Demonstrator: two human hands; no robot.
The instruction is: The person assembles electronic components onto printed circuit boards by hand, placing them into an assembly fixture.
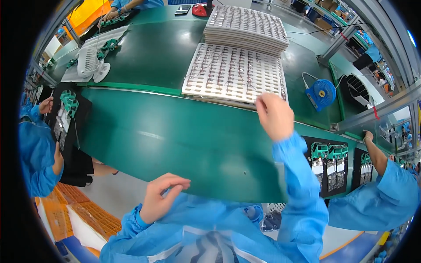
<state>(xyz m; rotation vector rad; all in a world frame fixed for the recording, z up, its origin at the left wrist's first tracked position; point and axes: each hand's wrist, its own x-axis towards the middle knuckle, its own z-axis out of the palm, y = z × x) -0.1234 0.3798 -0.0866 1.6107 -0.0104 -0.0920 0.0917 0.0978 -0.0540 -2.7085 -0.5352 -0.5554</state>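
Observation:
My right hand [276, 116] is at the near right edge of a white slotted tray [228, 79], its fingers curled downward and slightly blurred. Whatever its fingertips may hold is hidden. Rows of small parts with thin dark and reddish wires fill much of this tray, while slots toward its right and near side show bare. My left hand [164, 195] hovers close to my body above the near edge of the green work surface [175, 140]. Its fingers are loosely bent, the thumb stands a little apart, and nothing shows between them.
Behind the tray rises a stack of similar trays [245, 28]. A blue fan [322, 94] stands right, a white fan [90, 63] left. Black boards with green-framed assemblies [335, 164] lie at right. Co-workers' hands [46, 105] are at the left, far left and right.

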